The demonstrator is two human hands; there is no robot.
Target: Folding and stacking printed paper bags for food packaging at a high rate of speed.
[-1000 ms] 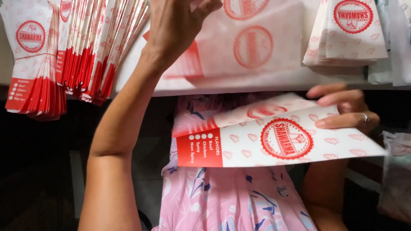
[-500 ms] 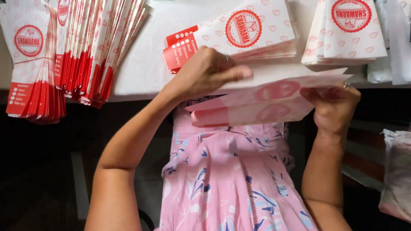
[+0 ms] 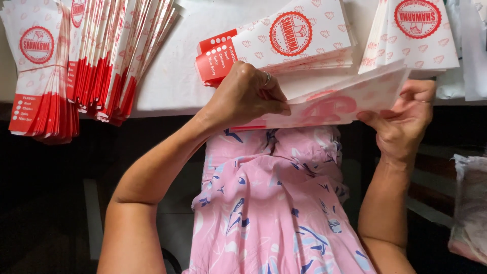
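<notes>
Now both hands on paper sleeve (image 3: 329,109) at table (image 3: 172,76) edge: left hand (image 3: 243,96) down from stack, fingers pinching near edge; right hand (image 3: 406,119) fingers pinching far end

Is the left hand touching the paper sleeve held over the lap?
Touching. The head view shows the left hand pinching the paper sleeve's edge with its fingertips, while the right hand grips the other end.

Paper sleeve (image 3: 340,104) held between both hands at table (image 3: 172,76) edge: left hand (image 3: 246,96) on its left end, right hand (image 3: 406,116) on its right. Flat pile of sleeves (image 3: 284,40) on table just behind left hand. Second pile (image 3: 416,30) behind right hand. Fanned bundles (image 3: 86,56) far left, overhanging edge. Bag-like thing (image 3: 469,203), unclear, lower right.
</notes>
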